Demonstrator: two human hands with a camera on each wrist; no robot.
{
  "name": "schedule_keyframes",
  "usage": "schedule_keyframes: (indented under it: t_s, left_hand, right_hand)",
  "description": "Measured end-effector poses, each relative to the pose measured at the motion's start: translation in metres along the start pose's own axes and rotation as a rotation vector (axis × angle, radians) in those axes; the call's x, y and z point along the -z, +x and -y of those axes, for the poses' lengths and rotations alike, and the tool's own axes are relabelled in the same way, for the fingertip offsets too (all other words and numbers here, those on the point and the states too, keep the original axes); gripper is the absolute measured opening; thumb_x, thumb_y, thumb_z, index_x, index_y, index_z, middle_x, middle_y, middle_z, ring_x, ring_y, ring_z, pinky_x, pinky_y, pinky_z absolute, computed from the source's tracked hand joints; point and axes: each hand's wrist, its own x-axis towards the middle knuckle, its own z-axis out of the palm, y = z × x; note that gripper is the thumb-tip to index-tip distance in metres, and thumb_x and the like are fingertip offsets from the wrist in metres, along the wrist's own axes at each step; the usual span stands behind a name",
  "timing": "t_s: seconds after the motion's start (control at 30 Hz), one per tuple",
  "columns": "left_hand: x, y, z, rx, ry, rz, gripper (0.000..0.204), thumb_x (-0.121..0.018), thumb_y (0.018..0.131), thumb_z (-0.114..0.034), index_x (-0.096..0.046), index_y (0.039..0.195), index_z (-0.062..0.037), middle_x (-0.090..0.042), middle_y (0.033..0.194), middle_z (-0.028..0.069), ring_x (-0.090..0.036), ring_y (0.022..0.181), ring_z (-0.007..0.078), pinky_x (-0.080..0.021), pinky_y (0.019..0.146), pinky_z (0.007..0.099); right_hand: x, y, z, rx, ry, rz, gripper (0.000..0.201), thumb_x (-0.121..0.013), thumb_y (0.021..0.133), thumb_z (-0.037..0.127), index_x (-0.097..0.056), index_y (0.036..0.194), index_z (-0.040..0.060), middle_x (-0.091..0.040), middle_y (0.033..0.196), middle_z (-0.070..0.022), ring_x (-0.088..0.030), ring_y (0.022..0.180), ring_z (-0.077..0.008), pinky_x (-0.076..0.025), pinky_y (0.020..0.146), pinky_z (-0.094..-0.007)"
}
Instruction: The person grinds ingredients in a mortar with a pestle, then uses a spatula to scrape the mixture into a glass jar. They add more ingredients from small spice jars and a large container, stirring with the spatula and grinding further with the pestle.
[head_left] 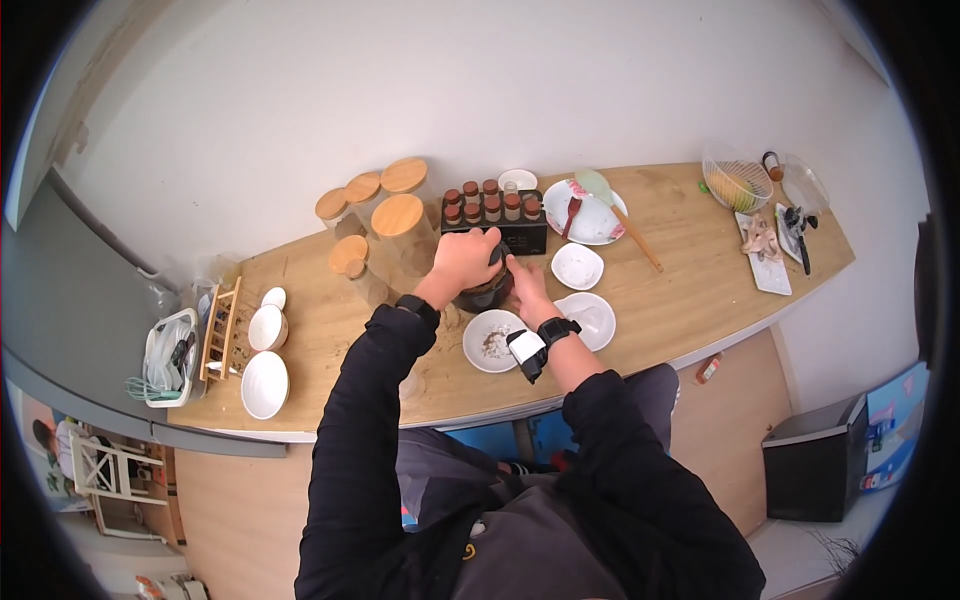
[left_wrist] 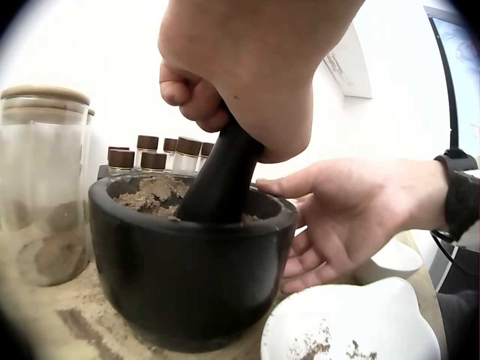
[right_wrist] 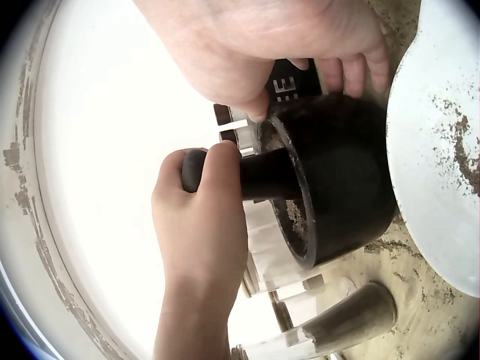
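A black mortar (left_wrist: 195,277) stands on the wooden table (head_left: 440,385), with brown-grey crushed powder (left_wrist: 154,193) inside. My left hand (head_left: 465,262) grips the top of a black pestle (left_wrist: 225,169), fingers wrapped round it. The pestle leans in the mortar, its lower end in the powder. At the mortar's right side is my right hand (left_wrist: 341,214), thumb at the rim and fairly straight fingers against the outer wall. Close in front, a white bowl (head_left: 473,355) holds white and brown bits.
Behind the mortar is a black rack (head_left: 525,238) of brown-capped jars. Tall wooden-lidded jars (head_left: 405,255) stand to the left. White bowls (head_left: 265,385) line the left end. At right are small white dishes (head_left: 577,266), a floral plate (head_left: 600,225) with utensils and a wire basket (head_left: 735,178).
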Motion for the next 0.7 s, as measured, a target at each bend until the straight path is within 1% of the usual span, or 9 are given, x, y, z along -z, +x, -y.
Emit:
schedule_keyframes:
  t_s: [0.07,0.17,0.27,0.37,0.47,0.5,0.57,0.6,0.7]
  left_hand:
    - [0.003,-0.009,-0.003,-0.032,0.015,-0.025,0.026,-0.06,0.078,-0.034,-0.052,0.089,-0.0114,-0.059,0.073,0.0101,-0.063,0.063,0.0288,-0.049,0.052,0.042]
    - [0.008,-0.016,0.003,-0.066,0.036,0.006,0.026,-0.06,0.078,-0.034,-0.053,0.089,-0.0122,-0.059,0.073,0.0096,-0.063,0.063,0.0281,-0.048,0.051,0.0413]
    - [0.009,-0.012,0.008,-0.095,0.096,0.041,0.029,-0.064,0.076,-0.035,-0.054,0.09,-0.0119,-0.06,0.074,0.0111,-0.064,0.063,0.0277,-0.049,0.053,0.0407]
    - [0.002,0.0,0.01,-0.035,0.121,0.009,0.03,-0.065,0.076,-0.036,-0.054,0.091,-0.0119,-0.06,0.075,0.0106,-0.064,0.064,0.0271,-0.049,0.054,0.0409]
    - [-0.004,0.011,0.004,0.034,0.092,0.011,0.031,-0.064,0.077,-0.036,-0.054,0.093,-0.0117,-0.061,0.077,0.0109,-0.065,0.07,0.0276,-0.05,0.058,0.0415]
    - [-0.004,0.012,0.003,0.06,0.078,0.006,0.031,-0.064,0.077,-0.036,-0.054,0.093,-0.0116,-0.061,0.078,0.0111,-0.065,0.071,0.0282,-0.05,0.059,0.0419]
    - [-0.005,0.01,0.001,0.178,0.012,0.02,0.031,-0.062,0.078,-0.036,-0.054,0.094,-0.0112,-0.062,0.08,0.0113,-0.065,0.074,0.0299,-0.051,0.061,0.0428]
    - [-0.002,0.01,0.0,0.234,-0.021,0.026,0.031,-0.061,0.078,-0.036,-0.054,0.094,-0.011,-0.063,0.081,0.0114,-0.065,0.075,0.0308,-0.051,0.063,0.0433]
    - [0.008,0.005,0.005,0.273,-0.057,0.149,0.031,-0.06,0.078,-0.036,-0.054,0.094,-0.0104,-0.064,0.083,0.0116,-0.065,0.076,0.0327,-0.051,0.065,0.0444]
  right_hand:
    - [0.0,-0.003,0.002,-0.001,0.019,0.014,0.086,-0.067,0.084,0.034,-0.017,0.144,-0.0006,-0.032,0.143,-0.0218,-0.037,0.129,-0.03,-0.033,0.103,-0.0408]
    - [0.001,-0.003,0.002,0.002,-0.025,-0.014,0.086,-0.067,0.084,0.034,-0.017,0.144,-0.001,-0.034,0.142,-0.0214,-0.039,0.128,-0.03,-0.035,0.102,-0.0411]
    - [0.002,0.005,-0.003,0.014,-0.028,-0.01,0.086,-0.067,0.084,0.035,-0.017,0.144,-0.0011,-0.033,0.142,-0.0217,-0.037,0.129,-0.0304,-0.033,0.103,-0.0406]
    - [0.002,0.008,-0.006,0.025,-0.053,-0.029,0.086,-0.068,0.083,0.035,-0.018,0.144,-0.0015,-0.031,0.143,-0.022,-0.035,0.131,-0.0307,-0.031,0.105,-0.04]
    - [0.005,0.016,-0.011,0.001,-0.099,0.012,0.094,-0.063,0.083,0.05,-0.007,0.148,0.0108,-0.035,0.141,-0.0153,-0.038,0.126,-0.0345,-0.022,0.105,-0.054]
    - [0.003,0.014,-0.009,0.01,-0.078,0.0,0.091,-0.064,0.083,0.045,-0.011,0.147,0.0066,-0.033,0.143,-0.0175,-0.036,0.128,-0.0331,-0.025,0.105,-0.0493]
    - [0.002,0.009,-0.007,0.022,-0.037,-0.025,0.087,-0.068,0.083,0.036,-0.019,0.144,-0.0018,-0.03,0.145,-0.022,-0.032,0.133,-0.0303,-0.029,0.106,-0.0399]
    - [0.002,0.008,-0.006,0.019,-0.039,-0.021,0.087,-0.068,0.083,0.036,-0.019,0.144,-0.0016,-0.03,0.145,-0.022,-0.032,0.133,-0.0305,-0.03,0.106,-0.0401]
    - [0.002,0.005,-0.003,0.011,-0.037,-0.019,0.087,-0.068,0.083,0.036,-0.019,0.144,-0.0012,-0.03,0.145,-0.022,-0.032,0.133,-0.0308,-0.03,0.106,-0.0408]
